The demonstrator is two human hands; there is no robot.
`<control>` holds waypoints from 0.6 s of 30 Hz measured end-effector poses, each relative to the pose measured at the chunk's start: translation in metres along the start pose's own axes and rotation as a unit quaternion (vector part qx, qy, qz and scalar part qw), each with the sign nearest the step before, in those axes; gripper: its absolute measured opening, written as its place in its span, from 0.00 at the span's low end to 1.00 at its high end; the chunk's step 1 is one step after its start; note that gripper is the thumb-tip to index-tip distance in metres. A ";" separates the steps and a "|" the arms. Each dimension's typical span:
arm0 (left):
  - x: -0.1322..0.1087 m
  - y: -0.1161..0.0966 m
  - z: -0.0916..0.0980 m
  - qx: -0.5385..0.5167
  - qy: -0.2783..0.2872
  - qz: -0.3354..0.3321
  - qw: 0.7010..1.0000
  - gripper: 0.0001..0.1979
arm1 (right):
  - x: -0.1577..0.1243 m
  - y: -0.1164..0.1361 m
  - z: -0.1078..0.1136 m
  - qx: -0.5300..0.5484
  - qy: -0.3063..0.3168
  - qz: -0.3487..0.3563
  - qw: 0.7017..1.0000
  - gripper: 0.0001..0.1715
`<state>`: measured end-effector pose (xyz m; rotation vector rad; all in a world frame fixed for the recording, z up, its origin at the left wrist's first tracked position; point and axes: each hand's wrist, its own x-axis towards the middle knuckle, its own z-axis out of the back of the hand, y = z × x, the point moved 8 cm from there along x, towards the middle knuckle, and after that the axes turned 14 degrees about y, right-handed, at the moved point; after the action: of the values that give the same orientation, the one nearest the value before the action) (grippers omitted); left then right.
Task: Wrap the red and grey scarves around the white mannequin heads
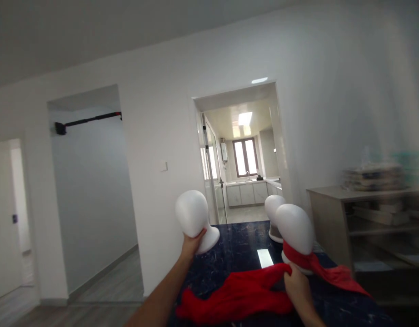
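My left hand (193,243) is closed around the neck of a white mannequin head (192,210), which leans over the table's left side. Between the fingers of my right hand (297,284) is a bunched edge of a red scarf (243,293), the rest of it spread in folds across the dark table. Just beyond that hand stands a second white mannequin head (296,227) with another red scarf (339,274) around its neck, one end trailing to the right. Partly hidden behind it is a third white head (274,209).
The dark blue marbled table (238,240) reflects a bright patch of light. To the right stands a grey shelf unit (327,194) with blurred items on it. A doorway beyond the table shows a kitchen counter (243,194). A black bar (93,119) spans an alcove on the left.
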<state>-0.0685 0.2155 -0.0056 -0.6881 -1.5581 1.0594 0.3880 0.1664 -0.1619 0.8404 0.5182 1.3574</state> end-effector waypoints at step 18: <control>0.073 0.112 0.052 0.145 0.030 0.001 0.989 0.50 | -0.009 0.012 -0.071 -0.185 0.157 0.026 0.970 0.27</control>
<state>-0.1487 0.3128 -0.0745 -0.5165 -1.3174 1.2266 0.3254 0.1738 -0.1981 0.3364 0.4665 1.5856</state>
